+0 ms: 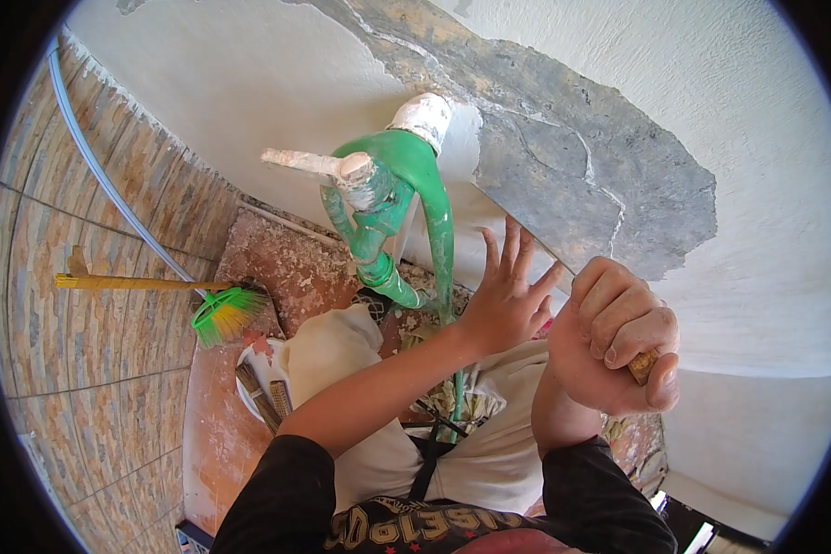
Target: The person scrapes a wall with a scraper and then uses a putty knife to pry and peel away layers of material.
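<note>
My right hand (619, 337) is closed in a fist around a wooden handle (644, 367), whose butt shows beside the thumb. From that fist a thin straight edge (535, 240) runs up and left along the wall, so the tool looks like a flat-bladed trowel seen edge-on. Spread fingers of my left hand (512, 300) reach up close under that edge, with nothing in them. Behind both hands is the wall's bare grey patch (609, 166), crossed by a whitish crack and bordered by white plaster (748, 120).
A green hose (439, 222) loops over a plaster-smeared pipe fitting (365, 180) left of my hands. A broom (223, 316) leans by the tiled wall (102, 323). A white bucket (249, 392) holds tools beside my leg. Debris covers the red floor (277, 263).
</note>
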Demonstrator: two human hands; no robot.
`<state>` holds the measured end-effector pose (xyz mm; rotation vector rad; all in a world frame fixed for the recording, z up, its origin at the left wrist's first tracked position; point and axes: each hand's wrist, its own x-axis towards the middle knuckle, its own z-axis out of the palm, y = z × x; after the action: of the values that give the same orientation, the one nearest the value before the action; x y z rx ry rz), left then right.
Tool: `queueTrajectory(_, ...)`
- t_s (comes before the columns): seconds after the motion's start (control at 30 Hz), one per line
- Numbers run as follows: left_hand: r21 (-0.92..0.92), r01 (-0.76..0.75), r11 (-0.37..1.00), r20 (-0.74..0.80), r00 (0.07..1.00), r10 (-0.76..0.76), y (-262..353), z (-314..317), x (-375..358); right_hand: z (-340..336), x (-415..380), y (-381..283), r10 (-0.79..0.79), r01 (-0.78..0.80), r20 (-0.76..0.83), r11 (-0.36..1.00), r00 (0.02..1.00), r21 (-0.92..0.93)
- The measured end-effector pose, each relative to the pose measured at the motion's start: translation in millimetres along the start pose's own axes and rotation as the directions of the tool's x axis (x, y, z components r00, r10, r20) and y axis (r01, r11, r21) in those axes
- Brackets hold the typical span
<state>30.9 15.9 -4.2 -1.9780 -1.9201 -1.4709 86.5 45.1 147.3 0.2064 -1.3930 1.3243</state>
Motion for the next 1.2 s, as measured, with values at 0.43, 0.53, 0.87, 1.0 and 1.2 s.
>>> queueTrajectory(0.43,-0.059,0.062,0.996,0.049,0.997,-0.059,3.5,-5.5,2.3,1.5,-1.1,1.2,-0.016,0.016,-0.004,1.0,1.0,-0.008)
queueTrajectory(0.53,-0.063,0.064,0.996,0.063,0.996,-0.06,4.2,-8.0,4.2,2.7,-1.2,0.9,-0.017,0.017,-0.018,1.0,1.0,-0.006)
queueTrajectory(0.87,-0.005,0.029,1.0,0.055,0.998,-0.029,1.2,-2.2,0.2,3.1,-0.1,0.5,-0.011,0.011,0.013,1.0,1.0,-0.008)
queueTrajectory(1.0,0.002,0.035,0.999,0.081,0.996,-0.035,0.4,-1.9,0.1,4.2,-1.0,1.3,-0.016,0.016,-0.001,1.0,1.0,-0.017)
queueTrajectory(1.2,-0.06,0.04,0.997,0.042,0.998,-0.038,3.0,-5.9,2.3,3.8,-0.7,0.6,-0.013,0.013,0.011,1.0,1.0,-0.018)
